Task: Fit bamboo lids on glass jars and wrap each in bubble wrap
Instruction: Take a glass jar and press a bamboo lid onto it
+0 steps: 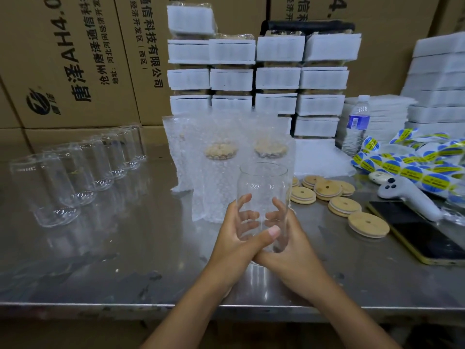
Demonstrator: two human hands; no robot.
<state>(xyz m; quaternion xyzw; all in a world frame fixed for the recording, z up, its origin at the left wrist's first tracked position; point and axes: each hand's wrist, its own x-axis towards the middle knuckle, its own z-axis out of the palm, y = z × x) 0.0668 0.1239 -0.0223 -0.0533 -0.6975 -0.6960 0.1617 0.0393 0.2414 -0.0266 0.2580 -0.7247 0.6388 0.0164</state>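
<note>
The steel desk [130,250] under me is shiny and scuffed, throwing back blurred reflections. Taking the glass jar [263,195] I'm holding as my marker: behind it stand the bubble-wrapped jars [221,172], bumpy clear film with pale bamboo tops showing through. Far to its left, a row of bare empty jars [83,172], smooth and see-through, standing upright.

The jar itself is upright, long axis vertical, mouth open at the top, no lid yet. My left hand [236,238] and right hand [284,245] both wrap its lower half, thumbs crossing at the front, fingers curled round the back. Firm two-handed grip on slick glass.

Now the bit that matters: the loose bamboo lids [334,197] lie flat on the desk to the right of the jar and a little beyond it, round matte wood discs with a small centre hole. My right hand is plainly the nearer one. I reckon it lets go and goes for a lid, while the left alone steadies the jar.
</note>
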